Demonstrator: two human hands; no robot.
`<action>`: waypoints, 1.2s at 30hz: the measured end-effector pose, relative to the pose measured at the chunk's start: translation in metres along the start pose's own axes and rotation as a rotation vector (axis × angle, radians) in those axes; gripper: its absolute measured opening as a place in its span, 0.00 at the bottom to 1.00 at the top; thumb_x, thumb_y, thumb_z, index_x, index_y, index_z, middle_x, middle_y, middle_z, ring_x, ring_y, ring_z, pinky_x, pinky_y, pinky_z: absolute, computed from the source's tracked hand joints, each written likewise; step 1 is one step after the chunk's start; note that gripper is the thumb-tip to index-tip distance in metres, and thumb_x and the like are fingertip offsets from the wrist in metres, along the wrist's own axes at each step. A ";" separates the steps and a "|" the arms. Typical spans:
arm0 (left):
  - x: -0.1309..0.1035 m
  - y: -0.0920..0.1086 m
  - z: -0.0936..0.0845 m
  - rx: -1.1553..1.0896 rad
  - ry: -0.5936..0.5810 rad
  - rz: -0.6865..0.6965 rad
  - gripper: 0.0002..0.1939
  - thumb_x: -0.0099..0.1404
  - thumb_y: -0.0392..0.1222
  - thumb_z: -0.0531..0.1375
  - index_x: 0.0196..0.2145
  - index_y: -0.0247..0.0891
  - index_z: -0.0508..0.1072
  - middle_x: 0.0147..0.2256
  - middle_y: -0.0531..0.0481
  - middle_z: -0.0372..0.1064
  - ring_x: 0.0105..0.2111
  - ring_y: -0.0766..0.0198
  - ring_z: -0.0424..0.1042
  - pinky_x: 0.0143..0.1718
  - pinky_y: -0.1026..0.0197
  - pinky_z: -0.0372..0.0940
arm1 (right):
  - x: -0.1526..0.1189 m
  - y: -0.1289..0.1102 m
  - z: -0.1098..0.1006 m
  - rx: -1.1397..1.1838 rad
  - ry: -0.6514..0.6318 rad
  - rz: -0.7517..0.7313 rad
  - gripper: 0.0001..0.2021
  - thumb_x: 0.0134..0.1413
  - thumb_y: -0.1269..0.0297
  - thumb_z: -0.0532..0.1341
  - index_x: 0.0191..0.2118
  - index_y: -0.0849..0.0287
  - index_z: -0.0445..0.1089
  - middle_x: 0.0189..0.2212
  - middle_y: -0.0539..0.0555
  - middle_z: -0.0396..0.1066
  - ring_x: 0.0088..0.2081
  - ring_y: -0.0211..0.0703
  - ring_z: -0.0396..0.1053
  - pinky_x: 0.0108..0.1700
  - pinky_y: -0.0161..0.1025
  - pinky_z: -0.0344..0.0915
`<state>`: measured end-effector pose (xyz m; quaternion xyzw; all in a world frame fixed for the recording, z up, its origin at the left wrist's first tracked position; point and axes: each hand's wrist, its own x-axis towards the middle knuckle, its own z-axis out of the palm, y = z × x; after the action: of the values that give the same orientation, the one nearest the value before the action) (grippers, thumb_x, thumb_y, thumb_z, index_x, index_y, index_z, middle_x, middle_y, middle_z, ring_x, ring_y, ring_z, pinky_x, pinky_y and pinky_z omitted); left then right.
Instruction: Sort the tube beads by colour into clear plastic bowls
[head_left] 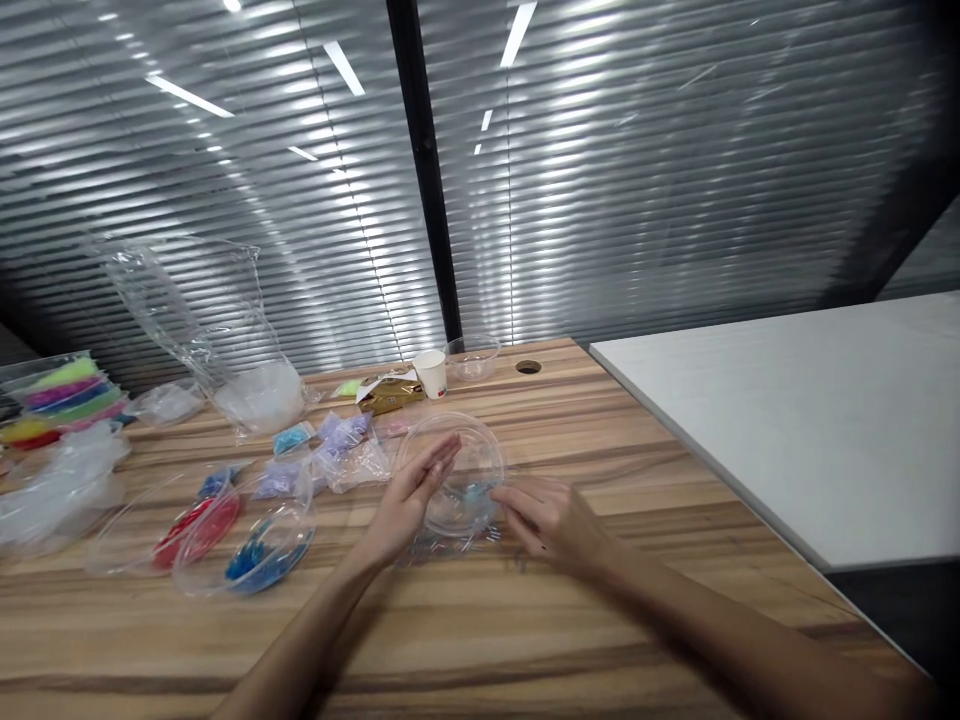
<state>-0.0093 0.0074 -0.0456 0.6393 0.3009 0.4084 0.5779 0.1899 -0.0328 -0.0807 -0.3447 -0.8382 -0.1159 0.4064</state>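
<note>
A clear round plastic bowl (469,455) stands on the wooden table, with some pale bluish stuff low in it. My left hand (411,497) is at the bowl's left side, its fingers stretched out and pointing up to the right. At the lower right rim is my right hand (546,515), its fingers bent together; what they hold, if anything, is too small to make out. Small shiny bits (469,545) lie on the table just in front of the bowl.
Left are clear bowls with red (196,532) and blue contents (266,560), small purple bags (343,432) and white plastic bags (64,490). Behind stand a paper cup (430,374), a gold packet (390,391) and another clear bowl (474,360). A white table (795,430) adjoins at right.
</note>
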 end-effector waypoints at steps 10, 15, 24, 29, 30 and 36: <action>0.002 0.005 -0.025 0.701 0.260 0.685 0.18 0.68 0.35 0.44 0.54 0.39 0.58 0.45 0.45 0.67 0.42 0.65 0.69 0.50 0.55 0.62 | -0.003 0.016 -0.003 -0.037 0.082 0.130 0.09 0.52 0.73 0.54 0.39 0.60 0.68 0.32 0.50 0.73 0.31 0.36 0.69 0.33 0.32 0.61; 0.007 0.000 -0.040 0.894 0.042 0.525 0.19 0.67 0.32 0.43 0.54 0.38 0.58 0.42 0.45 0.68 0.41 0.67 0.69 0.46 0.59 0.63 | 0.000 0.035 -0.013 -0.099 0.158 0.343 0.08 0.53 0.72 0.54 0.37 0.60 0.69 0.30 0.49 0.73 0.26 0.34 0.68 0.29 0.31 0.59; 0.006 0.000 -0.035 0.982 -0.242 0.242 0.14 0.65 0.32 0.46 0.42 0.36 0.70 0.41 0.48 0.68 0.43 0.66 0.66 0.46 0.63 0.61 | -0.001 0.042 -0.017 -0.143 0.140 0.410 0.08 0.53 0.70 0.54 0.37 0.59 0.69 0.29 0.48 0.73 0.26 0.34 0.68 0.29 0.31 0.59; 0.005 -0.002 -0.027 1.056 -0.280 0.229 0.14 0.63 0.30 0.48 0.40 0.36 0.72 0.38 0.47 0.67 0.39 0.66 0.65 0.42 0.64 0.61 | -0.003 0.041 -0.013 -0.143 0.119 0.387 0.07 0.53 0.70 0.54 0.36 0.60 0.69 0.32 0.49 0.73 0.26 0.34 0.68 0.30 0.30 0.60; 0.004 -0.005 -0.026 1.093 -0.286 0.229 0.14 0.62 0.29 0.49 0.40 0.36 0.72 0.38 0.47 0.66 0.39 0.65 0.65 0.42 0.64 0.60 | -0.003 0.041 -0.013 -0.146 0.112 0.385 0.07 0.53 0.70 0.54 0.36 0.60 0.69 0.32 0.49 0.73 0.26 0.34 0.68 0.30 0.30 0.60; 0.005 -0.021 -0.020 1.205 -0.239 0.261 0.11 0.65 0.35 0.49 0.38 0.34 0.71 0.36 0.45 0.64 0.38 0.63 0.63 0.40 0.62 0.60 | -0.003 0.038 -0.012 -0.137 0.082 0.380 0.08 0.54 0.70 0.54 0.37 0.59 0.69 0.30 0.48 0.72 0.25 0.33 0.67 0.29 0.31 0.58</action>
<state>-0.0221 0.0244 -0.0653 0.9256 0.3309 0.1598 0.0909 0.2243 -0.0118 -0.0790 -0.5184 -0.7310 -0.1080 0.4304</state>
